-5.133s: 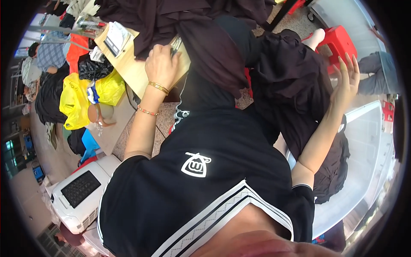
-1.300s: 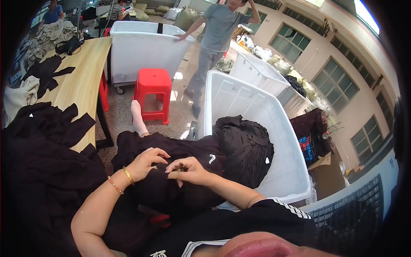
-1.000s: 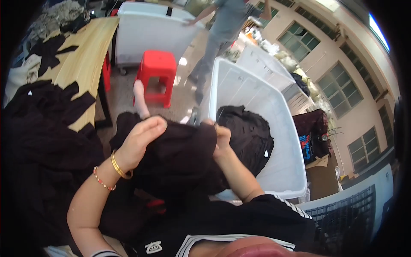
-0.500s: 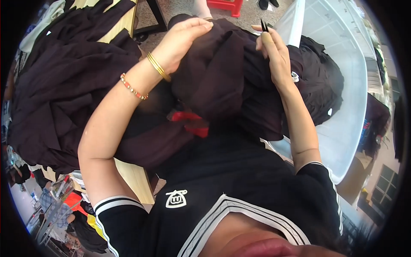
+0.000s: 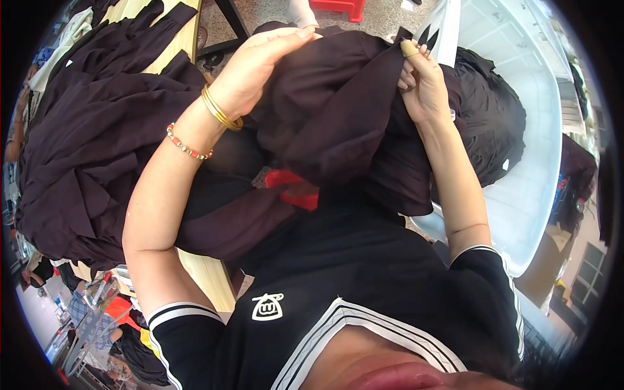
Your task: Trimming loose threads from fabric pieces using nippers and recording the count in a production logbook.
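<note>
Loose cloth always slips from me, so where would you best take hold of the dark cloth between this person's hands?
Probably pinch the dark cloth at its upper right end, coming from the right, as the right hand does: there it narrows toward the thumb, while its middle bunches in loose folds.

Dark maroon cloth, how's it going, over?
Right hand pinching dark maroon cloth. Left hand against its left side. Pointed black blades by right hand.

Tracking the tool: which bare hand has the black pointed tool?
The right hand; the black pointed tool projects from it. The left hand, wearing gold-coloured bangles, shows none.
</note>
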Demonstrator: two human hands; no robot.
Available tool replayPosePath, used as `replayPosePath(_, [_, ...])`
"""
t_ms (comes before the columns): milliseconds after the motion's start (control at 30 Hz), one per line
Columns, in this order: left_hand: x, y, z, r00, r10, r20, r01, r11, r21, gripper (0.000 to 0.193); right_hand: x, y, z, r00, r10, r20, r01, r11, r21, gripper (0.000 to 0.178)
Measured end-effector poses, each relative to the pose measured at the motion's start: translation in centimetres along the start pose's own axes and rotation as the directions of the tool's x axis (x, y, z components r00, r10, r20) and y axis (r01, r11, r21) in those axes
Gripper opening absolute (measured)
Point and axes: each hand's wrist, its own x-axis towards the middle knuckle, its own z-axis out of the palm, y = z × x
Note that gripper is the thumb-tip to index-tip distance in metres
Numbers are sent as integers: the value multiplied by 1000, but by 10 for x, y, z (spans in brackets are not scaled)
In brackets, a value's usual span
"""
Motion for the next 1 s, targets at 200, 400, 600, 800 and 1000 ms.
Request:
replayPosePath(200, [-2,1,-1,998,-38,46,41,997,-67,29,5,0,-12,996,83,43,-89,985,145,4])
replayPosePath(400, [-1,-1,-4,993,-97,66,96,995,16,25,5,3,-14,1000,1,15,-1,1000,-4,8])
replayPosePath(600, [0,-5,-5,996,-81,41,81,997,21,25,-9,-1,15,885,-331,327,466,632,-620,33])
replayPosePath(800, [-3,-3,8,992,54,110,-68,990,123,27,-16,3,25,787,-317,529,610,272,-744,37])
replayPosePath(1000, [-7,-5,12,976,105,188,-145,966,213,34,-22,4,31,715,-325,619,689,171,-705,38])
